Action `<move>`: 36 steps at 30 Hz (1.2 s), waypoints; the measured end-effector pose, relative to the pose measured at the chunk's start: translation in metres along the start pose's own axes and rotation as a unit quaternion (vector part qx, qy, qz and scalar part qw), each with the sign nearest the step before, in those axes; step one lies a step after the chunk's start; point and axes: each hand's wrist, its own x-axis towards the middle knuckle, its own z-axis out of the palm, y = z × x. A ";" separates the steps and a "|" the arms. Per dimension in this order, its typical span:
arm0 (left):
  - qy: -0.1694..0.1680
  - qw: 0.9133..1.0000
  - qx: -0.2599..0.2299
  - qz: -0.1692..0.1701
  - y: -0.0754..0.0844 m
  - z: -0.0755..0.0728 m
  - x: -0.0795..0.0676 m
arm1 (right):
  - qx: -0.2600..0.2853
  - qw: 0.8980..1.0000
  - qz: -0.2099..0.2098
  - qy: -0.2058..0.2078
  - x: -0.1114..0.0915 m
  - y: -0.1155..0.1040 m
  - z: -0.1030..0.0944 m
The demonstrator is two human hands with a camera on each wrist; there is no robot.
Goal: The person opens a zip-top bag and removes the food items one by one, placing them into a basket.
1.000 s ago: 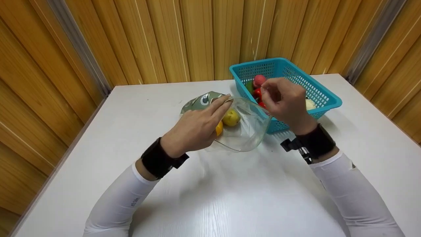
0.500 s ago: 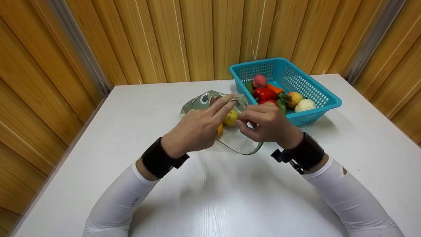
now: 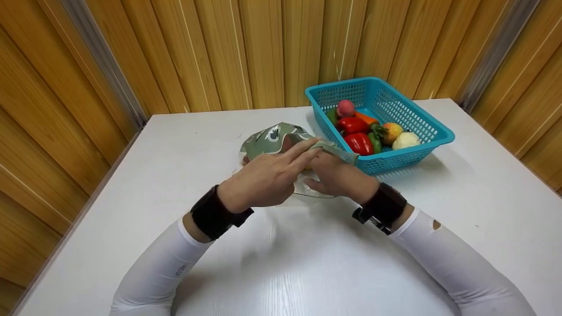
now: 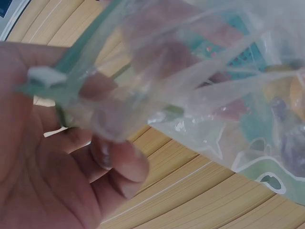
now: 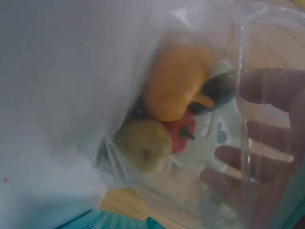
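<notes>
A clear plastic bag (image 3: 281, 136) with a green printed panel and white-outlined eyes lies in the table's middle. My left hand (image 3: 265, 177) holds its edge, and the left wrist view shows the green rim (image 4: 88, 45) running between the fingers. My right hand (image 3: 340, 175) is at the bag's mouth, its thumb out and its fingertips hidden under the green edge. Through the film, the right wrist view shows its fingers (image 5: 267, 138) spread apart. Inside the bag are an orange bell pepper (image 5: 176, 83), a yellow-green round fruit (image 5: 145, 145), a small red pepper (image 5: 180, 133) and something dark green.
A turquoise basket (image 3: 408, 103) stands at the back right, close beside the bag. It contains red peppers (image 3: 359, 144), a carrot (image 3: 365, 117), a pinkish-red round item (image 3: 345, 108), a red-yellow fruit (image 3: 391, 132) and a whitish round vegetable (image 3: 406, 140). A wood-panelled wall (image 3: 263, 52) rises behind the table.
My right hand has moved left and down from above the basket to the bag's mouth, its fingers now under the rim. The bag's opening has narrowed. My left hand has barely moved.
</notes>
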 end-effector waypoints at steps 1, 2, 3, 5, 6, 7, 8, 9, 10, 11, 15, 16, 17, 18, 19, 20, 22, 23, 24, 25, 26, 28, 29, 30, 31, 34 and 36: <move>-0.010 1.000 -0.005 -0.001 0.000 0.001 0.000 | -0.013 1.000 0.008 -0.012 0.000 0.001 0.003; -0.017 1.000 -0.007 -0.001 0.000 0.001 0.000 | -0.015 1.000 0.014 -0.024 0.000 0.002 0.005; -0.022 1.000 -0.008 -0.001 0.000 0.002 0.000 | -0.011 0.999 0.017 -0.034 0.000 0.004 0.007; -0.028 1.000 -0.005 0.000 -0.001 0.003 0.000 | 0.007 0.999 0.013 -0.046 0.001 0.006 0.012; -0.030 1.000 -0.003 0.003 -0.001 0.003 0.000 | 0.018 0.999 0.009 -0.049 0.001 0.007 0.014; -0.032 0.999 0.000 0.004 -0.001 0.004 -0.001 | 0.031 0.998 0.005 -0.051 0.002 0.008 0.016; -0.034 0.999 0.005 0.006 -0.001 0.004 -0.001 | 0.043 0.998 0.002 -0.054 0.002 0.009 0.018; -0.037 0.999 0.007 0.007 -0.001 0.005 -0.001 | 0.051 0.997 -0.001 -0.056 0.003 0.010 0.020; -0.039 0.999 0.009 0.007 -0.001 0.006 -0.002 | 0.056 0.997 0.000 -0.059 0.003 0.010 0.022; -0.043 0.999 0.011 0.008 -0.002 0.006 -0.002 | 0.054 0.997 0.001 -0.060 0.003 0.011 0.023; -0.057 0.998 0.017 0.006 -0.002 0.008 0.000 | 0.049 0.997 0.014 -0.063 0.003 0.012 0.026; -0.060 0.998 0.016 0.005 -0.002 0.008 0.000 | 0.050 0.996 0.018 -0.065 0.004 0.012 0.027; -0.062 0.998 0.016 0.003 -0.003 0.008 0.001 | 0.056 0.996 0.021 -0.067 0.004 0.012 0.027; -0.063 0.998 0.016 0.002 -0.003 0.008 0.001 | 0.062 0.995 0.025 -0.071 0.004 0.012 0.028; -0.064 0.998 0.014 0.001 -0.003 0.008 0.001 | 0.068 0.995 0.029 -0.075 0.004 0.013 0.028; -0.064 0.998 0.013 -0.001 -0.003 0.008 0.001 | 0.073 0.994 0.032 -0.077 0.004 0.013 0.028; -0.060 0.998 0.015 -0.001 -0.003 0.008 0.002 | 0.078 0.993 0.035 -0.080 0.004 0.013 0.028; -0.058 0.998 0.016 0.000 -0.003 0.007 0.002 | 0.076 0.993 0.039 -0.081 0.004 0.013 0.027; -0.055 0.998 0.018 0.001 -0.003 0.007 0.002 | 0.073 0.993 0.045 -0.081 0.005 0.013 0.027; -0.053 0.998 0.019 0.001 -0.003 0.007 0.002 | 0.066 0.993 0.052 -0.079 0.005 0.013 0.026; -0.051 0.999 0.020 0.001 -0.004 0.007 0.002 | 0.063 0.993 0.057 -0.078 0.005 0.013 0.025; -0.048 0.999 0.019 0.002 -0.004 0.007 0.002 | 0.061 0.992 0.072 -0.081 0.006 0.013 0.023; -0.047 0.999 0.019 0.002 -0.004 0.007 0.002 | 0.057 0.991 0.081 -0.086 0.006 0.012 0.022; -0.045 0.999 0.018 0.002 -0.004 0.007 0.002 | 0.056 0.990 0.087 -0.091 0.006 0.012 0.021; -0.044 0.999 0.017 0.002 -0.004 0.007 0.002 | 0.053 0.990 0.091 -0.097 0.007 0.012 0.021; -0.041 0.999 0.017 0.001 -0.004 0.006 0.001 | 0.059 0.987 0.101 -0.107 0.007 0.011 0.019; -0.038 0.999 0.019 -0.001 -0.004 0.006 0.001 | 0.075 0.987 0.102 -0.103 0.007 0.010 0.019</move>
